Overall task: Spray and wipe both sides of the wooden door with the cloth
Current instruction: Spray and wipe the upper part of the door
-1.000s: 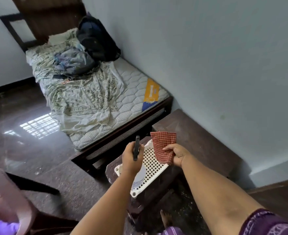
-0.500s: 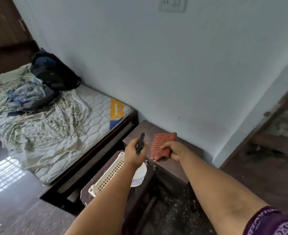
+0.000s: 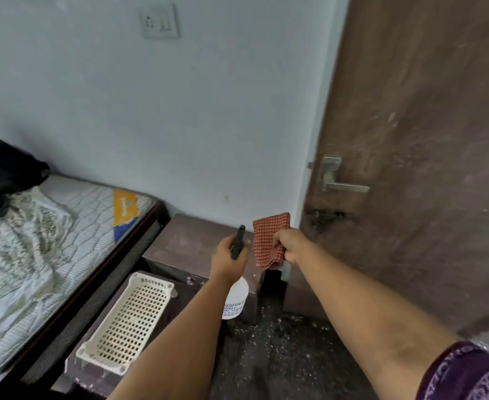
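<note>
The brown wooden door (image 3: 416, 145) fills the right side, with a metal lever handle (image 3: 335, 180) near its left edge. My left hand (image 3: 227, 259) grips a white spray bottle (image 3: 236, 301) by its black trigger head, which points up and forward. My right hand (image 3: 291, 246) pinches a folded red checked cloth (image 3: 267, 241), held up just left of the door's edge. Both hands are in front of me, short of the door and not touching it.
A dark low table (image 3: 191, 241) stands against the pale wall below my hands. A white perforated basket (image 3: 128, 319) lies on a stool at lower left. A bed (image 3: 50, 249) with a crumpled sheet runs along the left. A switch plate (image 3: 159, 22) is high on the wall.
The view has swung right, away from the bed, and the wooden door has come into sight. Both hands keep their hold on bottle and cloth.
</note>
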Tool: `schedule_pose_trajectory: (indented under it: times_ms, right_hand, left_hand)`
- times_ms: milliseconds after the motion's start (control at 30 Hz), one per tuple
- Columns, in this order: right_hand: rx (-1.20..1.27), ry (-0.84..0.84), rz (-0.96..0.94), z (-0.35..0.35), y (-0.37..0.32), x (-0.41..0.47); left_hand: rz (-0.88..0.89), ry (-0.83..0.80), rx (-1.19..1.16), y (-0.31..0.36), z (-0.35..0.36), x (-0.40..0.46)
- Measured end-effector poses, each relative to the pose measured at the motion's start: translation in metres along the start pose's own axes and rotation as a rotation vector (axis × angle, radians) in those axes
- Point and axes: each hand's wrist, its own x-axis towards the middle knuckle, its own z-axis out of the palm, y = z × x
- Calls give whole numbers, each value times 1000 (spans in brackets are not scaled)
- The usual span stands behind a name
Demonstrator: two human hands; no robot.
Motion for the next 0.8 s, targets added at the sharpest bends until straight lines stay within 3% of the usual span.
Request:
schedule_pose_trajectory:
  times_ms: [200, 433, 800]
  right_hand:
    - [-54, 123, -56, -85, -4, -29]
    - [-129, 288, -80, -162, -39, -53]
    - [-76, 336, -265, -211, -125, -130]
  left_hand:
    - [2, -80, -80, 47, 72, -27]
    - [145, -203, -44, 115, 139, -53]
    - [292, -182, -74, 229, 150, -56]
